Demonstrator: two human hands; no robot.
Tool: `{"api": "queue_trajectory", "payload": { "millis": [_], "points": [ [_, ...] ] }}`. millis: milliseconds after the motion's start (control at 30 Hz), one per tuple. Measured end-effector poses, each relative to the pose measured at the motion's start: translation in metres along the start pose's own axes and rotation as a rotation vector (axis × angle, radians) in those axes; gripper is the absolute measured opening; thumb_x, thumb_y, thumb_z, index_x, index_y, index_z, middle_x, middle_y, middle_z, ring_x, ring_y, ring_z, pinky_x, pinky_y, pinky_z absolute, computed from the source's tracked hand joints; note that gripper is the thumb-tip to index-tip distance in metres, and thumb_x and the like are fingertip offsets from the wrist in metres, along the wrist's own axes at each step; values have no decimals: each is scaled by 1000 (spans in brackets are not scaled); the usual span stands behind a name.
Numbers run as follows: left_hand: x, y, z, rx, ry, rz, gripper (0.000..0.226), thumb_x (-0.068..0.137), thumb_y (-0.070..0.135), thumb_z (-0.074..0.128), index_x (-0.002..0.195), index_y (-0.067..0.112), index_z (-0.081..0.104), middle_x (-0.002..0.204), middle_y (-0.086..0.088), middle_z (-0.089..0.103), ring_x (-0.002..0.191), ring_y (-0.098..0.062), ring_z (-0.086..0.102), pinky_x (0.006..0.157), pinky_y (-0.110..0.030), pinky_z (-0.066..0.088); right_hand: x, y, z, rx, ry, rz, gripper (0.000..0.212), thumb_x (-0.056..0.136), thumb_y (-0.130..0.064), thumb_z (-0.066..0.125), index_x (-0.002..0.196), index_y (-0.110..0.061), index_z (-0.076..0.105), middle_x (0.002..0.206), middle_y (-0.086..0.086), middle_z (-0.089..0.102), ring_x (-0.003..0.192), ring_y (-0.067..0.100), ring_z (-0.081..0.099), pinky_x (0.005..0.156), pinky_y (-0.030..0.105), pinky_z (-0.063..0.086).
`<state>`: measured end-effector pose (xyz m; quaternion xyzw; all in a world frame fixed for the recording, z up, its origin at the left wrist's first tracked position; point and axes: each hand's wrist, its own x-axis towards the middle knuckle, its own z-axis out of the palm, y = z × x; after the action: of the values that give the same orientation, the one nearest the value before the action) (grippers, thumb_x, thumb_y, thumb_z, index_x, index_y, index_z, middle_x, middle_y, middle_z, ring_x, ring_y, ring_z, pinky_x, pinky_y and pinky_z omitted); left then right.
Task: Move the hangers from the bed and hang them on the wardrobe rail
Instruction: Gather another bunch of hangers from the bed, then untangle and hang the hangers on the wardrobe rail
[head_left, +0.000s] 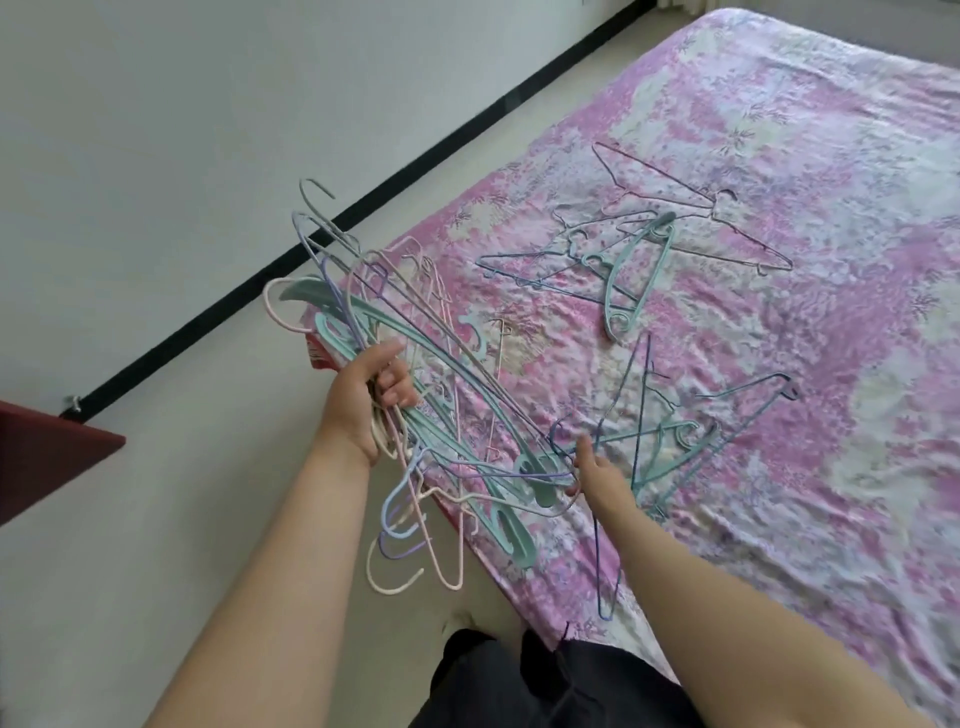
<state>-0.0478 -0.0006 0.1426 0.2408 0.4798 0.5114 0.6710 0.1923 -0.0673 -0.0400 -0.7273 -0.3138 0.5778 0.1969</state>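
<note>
Left hand (370, 395) grips a tangled bundle of pastel hangers (415, 374) beside the bed (779, 156). Right hand (597, 470) pinches the bundle's lower end, near loose blue hangers (675, 431). Gathering continues; more hangers (639, 249) farther away need collecting next.

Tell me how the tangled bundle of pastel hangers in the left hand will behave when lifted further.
The bundle of pastel wire and plastic hangers probably feels light, since the left hand grips it alone. Its hooks and arms splay at crossed angles, so it may snag. Loose ends dangle below the grip, so single hangers could slip; the right hand is at the bundle's lower end.
</note>
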Motion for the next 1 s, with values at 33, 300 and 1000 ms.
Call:
{"api": "queue_trajectory", "payload": {
  "millis": [33,300,1000],
  "points": [
    [-2,2,-4,18,23,15,29,88,19,57,67,18,38,44,9,32,35,-6,28,47,-22,28,1,-3,1,-57,21,-54,72,86,-75,21,113,-18,55,85,0,62,81,17,60,69,32,39],
    [-50,24,-84,-96,297,84,27,94,20,51,71,18,38,45,9,33,33,-6,28,43,-19,28,-7,-29,32,-109,-62,-299,34,90,-53,54,98,-19,57,82,-1,58,72,14,53,61,28,38],
    [-472,-21,-310,97,1029,362,31,81,17,66,56,16,48,48,-2,42,36,-12,35,40,-19,32,-232,53,316,-1568,-363,-1227,24,94,-47,40,101,-33,58,108,-5,62,106,20,51,87,35,26]
  ]
}}
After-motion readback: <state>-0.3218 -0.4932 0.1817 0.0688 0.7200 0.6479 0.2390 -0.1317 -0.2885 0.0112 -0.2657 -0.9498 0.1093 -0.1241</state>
